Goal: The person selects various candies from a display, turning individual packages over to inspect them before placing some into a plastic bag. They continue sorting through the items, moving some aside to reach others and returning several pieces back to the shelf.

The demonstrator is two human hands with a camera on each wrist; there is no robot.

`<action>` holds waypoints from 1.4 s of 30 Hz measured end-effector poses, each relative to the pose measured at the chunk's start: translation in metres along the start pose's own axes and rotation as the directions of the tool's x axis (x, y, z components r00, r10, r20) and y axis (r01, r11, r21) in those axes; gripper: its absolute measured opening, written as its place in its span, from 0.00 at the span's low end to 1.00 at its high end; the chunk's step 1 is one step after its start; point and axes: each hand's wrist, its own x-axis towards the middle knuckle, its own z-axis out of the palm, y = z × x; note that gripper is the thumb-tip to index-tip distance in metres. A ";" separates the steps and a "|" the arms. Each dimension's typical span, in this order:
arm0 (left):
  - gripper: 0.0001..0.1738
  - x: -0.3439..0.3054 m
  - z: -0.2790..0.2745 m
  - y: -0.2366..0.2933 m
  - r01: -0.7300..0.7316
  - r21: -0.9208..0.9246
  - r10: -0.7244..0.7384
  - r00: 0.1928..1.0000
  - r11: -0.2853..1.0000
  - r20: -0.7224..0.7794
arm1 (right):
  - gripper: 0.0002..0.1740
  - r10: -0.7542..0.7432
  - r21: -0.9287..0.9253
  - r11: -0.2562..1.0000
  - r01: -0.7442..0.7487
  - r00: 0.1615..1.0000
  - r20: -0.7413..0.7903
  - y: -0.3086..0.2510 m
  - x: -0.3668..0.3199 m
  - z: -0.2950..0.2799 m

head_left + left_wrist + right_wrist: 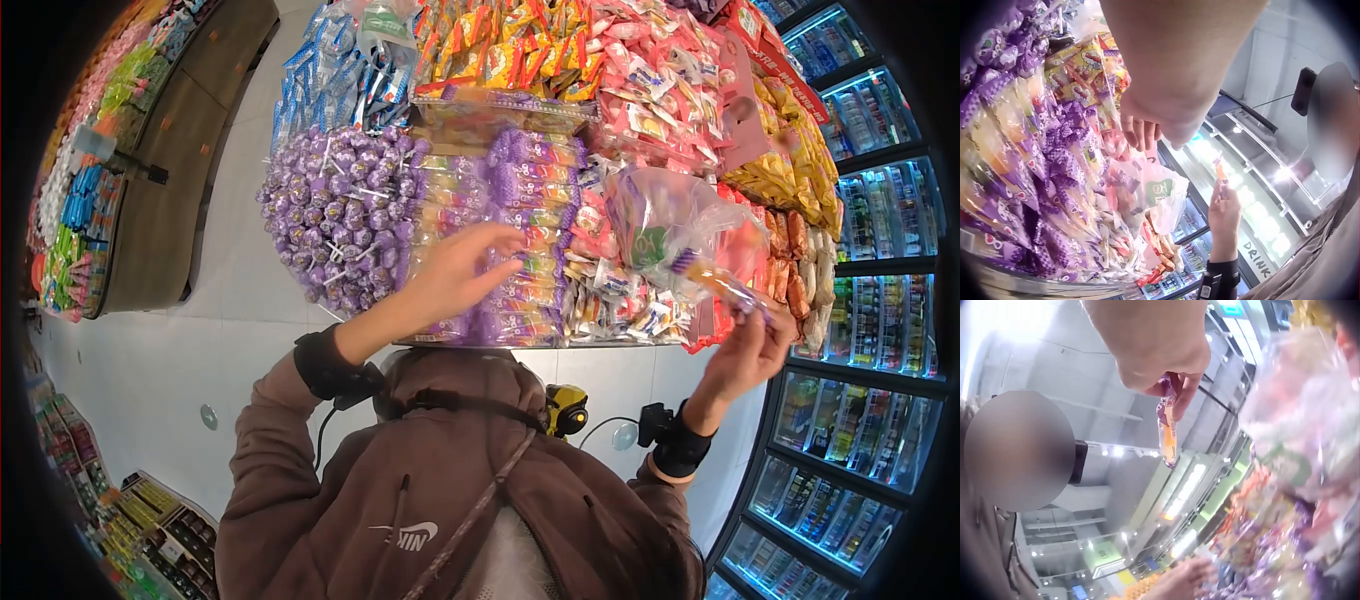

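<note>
My right hand [745, 358] pinches one end of a slim snack packet [716, 280] with purple ends and an orange-yellow middle. In the right wrist view the packet [1168, 434] points away from the fingertips. A clear plastic bag [652, 212] with a green print lies on the candy just left of the packet. Over rows of similar purple-and-clear packets [530, 290], my left hand [455, 272] has its fingers extended and loosely spread, with nothing in them.
Purple-wrapped lollipops [335, 215] are heaped at the left of the display. Blue packets [325, 70], yellow-orange packets [520, 45] and pink packets [655, 90] fill the far side. Lit drink fridges [890, 320] line the right. Another candy stand [150, 180] is across the aisle.
</note>
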 end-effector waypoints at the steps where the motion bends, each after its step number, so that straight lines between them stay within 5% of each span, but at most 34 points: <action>1: 0.19 0.004 0.001 0.007 -0.006 -0.058 0.007 1.000 0.998 0.024 | 0.04 0.088 0.121 0.988 -0.098 0.992 0.088 0.004 -0.005 0.014; 6: 0.18 0.014 0.006 0.020 0.098 -0.404 -0.079 0.995 0.910 0.062 | 0.04 0.379 0.248 0.839 -0.483 0.849 0.369 0.027 -0.032 0.075; 8: 0.16 0.014 0.005 0.020 0.196 -0.548 -0.170 0.981 0.813 0.098 | 0.02 0.390 0.241 0.826 -0.510 0.825 0.409 0.029 -0.036 0.090; 19: 0.14 0.017 -0.018 0.000 0.235 -0.669 -0.381 0.921 0.705 -0.078 | 0.07 0.558 0.044 0.629 -0.776 0.490 0.669 0.050 -0.044 0.110; 27: 0.14 0.031 -0.033 -0.002 0.360 -0.399 -0.400 0.916 0.843 -0.018 | 0.11 0.583 -0.150 0.527 -0.837 0.228 0.780 0.054 -0.057 0.111; 39: 0.13 0.053 -0.028 -0.005 0.382 -0.346 -0.386 0.921 0.857 0.059 | 0.07 0.552 -0.142 0.508 -0.850 0.195 0.810 0.056 -0.055 0.106; 42: 0.12 0.055 -0.029 -0.002 0.388 -0.344 -0.387 0.919 0.855 0.075 | 0.07 0.562 -0.219 0.495 -0.841 0.117 0.819 0.058 -0.052 0.105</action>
